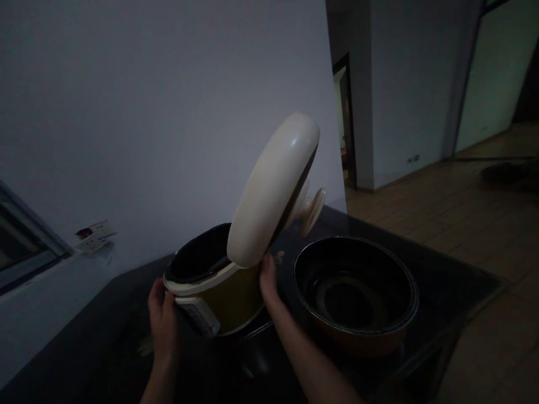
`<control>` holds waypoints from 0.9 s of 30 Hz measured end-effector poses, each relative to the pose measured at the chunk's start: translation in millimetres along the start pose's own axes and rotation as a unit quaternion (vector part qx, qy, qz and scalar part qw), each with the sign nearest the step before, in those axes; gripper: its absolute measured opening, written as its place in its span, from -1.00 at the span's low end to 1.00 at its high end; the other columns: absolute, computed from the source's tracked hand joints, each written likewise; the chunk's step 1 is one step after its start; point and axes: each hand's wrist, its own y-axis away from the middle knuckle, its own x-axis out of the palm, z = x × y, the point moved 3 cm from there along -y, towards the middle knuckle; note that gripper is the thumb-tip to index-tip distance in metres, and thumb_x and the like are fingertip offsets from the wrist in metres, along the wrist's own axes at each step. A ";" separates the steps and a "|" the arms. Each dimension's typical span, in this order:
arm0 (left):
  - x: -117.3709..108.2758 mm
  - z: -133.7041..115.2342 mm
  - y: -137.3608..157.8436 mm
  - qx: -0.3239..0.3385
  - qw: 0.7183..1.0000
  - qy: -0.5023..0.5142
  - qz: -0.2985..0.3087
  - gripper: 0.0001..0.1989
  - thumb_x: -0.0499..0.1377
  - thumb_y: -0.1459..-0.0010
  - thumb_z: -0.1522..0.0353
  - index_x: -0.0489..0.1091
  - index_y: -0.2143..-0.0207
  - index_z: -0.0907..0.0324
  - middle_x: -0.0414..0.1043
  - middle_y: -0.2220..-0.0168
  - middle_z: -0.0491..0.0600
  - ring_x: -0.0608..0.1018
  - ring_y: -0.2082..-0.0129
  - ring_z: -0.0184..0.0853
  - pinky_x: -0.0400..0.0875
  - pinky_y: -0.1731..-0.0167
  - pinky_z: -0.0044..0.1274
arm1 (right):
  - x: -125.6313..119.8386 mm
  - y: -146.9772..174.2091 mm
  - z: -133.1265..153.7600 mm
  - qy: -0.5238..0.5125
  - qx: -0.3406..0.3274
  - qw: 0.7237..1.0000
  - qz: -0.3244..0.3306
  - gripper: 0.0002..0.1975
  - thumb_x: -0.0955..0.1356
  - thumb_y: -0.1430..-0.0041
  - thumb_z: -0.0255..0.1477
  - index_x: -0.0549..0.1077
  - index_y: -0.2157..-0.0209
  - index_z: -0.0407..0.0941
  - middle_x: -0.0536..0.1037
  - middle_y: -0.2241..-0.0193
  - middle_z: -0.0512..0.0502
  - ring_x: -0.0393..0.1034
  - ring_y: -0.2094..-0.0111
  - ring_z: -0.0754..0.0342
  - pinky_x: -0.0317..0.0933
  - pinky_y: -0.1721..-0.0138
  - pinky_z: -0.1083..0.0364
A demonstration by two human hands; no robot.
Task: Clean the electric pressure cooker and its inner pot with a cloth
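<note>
A green rice cooker (pixel 233 303) with a pale rim and a dark inner pot stands on the dark tabletop. On its front left is a pale control panel (pixel 202 315). A thick cream lid (pixel 269 191) stands tilted up over the cooker's right part, a round knob-like piece on its right face. My left hand (pixel 162 311) is closed on the cooker's left rim, beside the panel. My right hand (pixel 268 278) presses against the cooker's right side, just below the lid's lower edge; its fingers are mostly hidden behind the cooker.
Close on the right sits a wide round pan (pixel 353 286) with a dark inside. A pale wall (pixel 168 112) rises behind the dark table (pixel 455 280). Small torn stickers (pixel 96 235) cling near the window frame at left. Tiled floor lies beyond the table's right edge.
</note>
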 end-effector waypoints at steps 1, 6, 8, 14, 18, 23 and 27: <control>-1.7 -2.5 -0.1 0.011 1.000 -0.011 -0.014 -0.32 0.14 -0.19 0.13 0.16 -0.29 0.20 0.15 -0.33 0.17 0.20 -0.32 -0.01 0.04 -0.30 -0.18 | -2.5 16.3 5.8 0.004 -0.004 1.000 -0.003 -0.41 0.07 -0.40 -0.11 0.32 -0.19 -0.20 0.36 -0.20 -0.35 0.24 -0.23 -0.10 0.06 -0.25 -0.21; -1.4 -64.4 18.1 0.250 0.965 -0.044 -0.070 -0.45 0.10 -0.24 0.20 0.23 -0.26 0.11 0.18 -0.29 0.06 0.19 -0.32 -0.04 0.01 -0.33 -0.19 | -4.2 95.4 31.7 0.074 -0.068 0.994 0.053 -0.35 0.17 -0.37 -0.17 0.04 -0.36 -0.20 -0.06 -0.39 -0.31 -0.27 -0.41 -0.15 -0.24 -0.34 -0.33; 8.2 -109.8 33.0 0.323 0.945 0.018 -0.033 -0.51 0.11 -0.25 0.24 0.25 -0.24 -0.06 0.21 -0.28 -0.08 0.18 -0.33 -0.08 0.01 -0.35 -0.21 | 0.6 112.5 38.5 0.120 -0.111 0.982 0.094 -0.35 0.18 -0.38 -0.26 -0.09 -0.40 -0.10 -0.15 -0.41 -0.25 -0.33 -0.41 -0.16 -0.17 -0.31 -0.37; 59.1 -265.3 66.9 0.469 0.859 0.135 0.156 -0.62 0.09 -0.26 0.38 0.37 -0.09 -0.11 0.36 -0.14 -0.13 0.30 -0.26 -0.16 0.15 -0.30 -0.21 | 3.8 114.7 43.2 0.248 -0.223 0.940 0.076 -0.18 0.23 -0.30 -0.48 -0.36 -0.41 -0.01 -0.16 -0.40 -0.28 -0.20 -0.38 -0.27 0.08 -0.19 -0.42; 105.2 -332.9 78.4 0.591 0.760 -0.027 0.269 -0.60 0.10 -0.24 0.38 0.34 -0.14 0.10 0.32 -0.21 0.02 0.28 -0.27 -0.14 0.16 -0.28 -0.24 | 4.1 114.2 34.1 0.318 -0.268 0.908 0.045 -0.10 0.26 -0.17 -0.60 -0.29 -0.41 -0.04 -0.05 -0.38 -0.28 -0.06 -0.34 -0.30 0.26 -0.11 -0.36; 150.7 -355.9 75.6 0.614 0.692 -0.170 0.338 -0.58 0.08 -0.27 0.36 0.34 -0.15 0.29 0.28 -0.27 0.14 0.30 -0.28 -0.16 0.12 -0.28 -0.28 | 2.7 115.5 38.2 0.364 -0.412 0.833 0.057 -0.15 0.23 -0.08 -0.68 -0.07 -0.40 -0.04 0.11 -0.33 -0.23 -0.11 -0.35 -0.24 0.37 -0.04 -0.26; 160.5 -354.5 64.6 0.591 0.680 -0.181 0.394 -0.61 -0.01 -0.32 0.35 0.37 -0.12 0.27 0.35 -0.22 0.10 0.36 -0.24 -0.24 0.17 -0.26 -0.35 | -8.8 107.1 55.0 0.372 -0.468 0.797 0.079 -0.28 0.21 -0.18 -0.64 0.04 -0.37 -0.06 0.18 -0.30 -0.21 -0.09 -0.35 -0.19 0.39 -0.02 -0.22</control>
